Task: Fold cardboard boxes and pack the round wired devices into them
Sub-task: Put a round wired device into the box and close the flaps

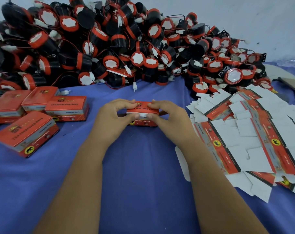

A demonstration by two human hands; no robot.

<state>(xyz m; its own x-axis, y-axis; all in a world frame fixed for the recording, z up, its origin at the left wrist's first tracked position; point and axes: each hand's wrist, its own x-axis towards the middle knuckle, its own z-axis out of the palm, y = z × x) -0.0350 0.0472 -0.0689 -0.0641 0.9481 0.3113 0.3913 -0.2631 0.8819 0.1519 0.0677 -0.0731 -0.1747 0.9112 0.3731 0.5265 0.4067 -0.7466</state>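
A small red cardboard box (142,114) sits on the blue tabletop (140,166), caught between both hands. It is glossy red with a pale grey band along its near side, black lettering reading "12V reversing horn" and a yellow round badge at its lower left corner. The left hand (112,116) curls its fingers (126,103) over the box's top left edge with the thumb pressing the near face; the right hand (170,115) mirrors it at the top right edge, so both sets of fingers pinch the box. Beyond the fingertips rises a heap of black-and-red round wired devices (126,43). Left of the left fingers lie finished boxes (42,115); right of the right fingers spreads a pile of flat unfolded cartons (251,132).
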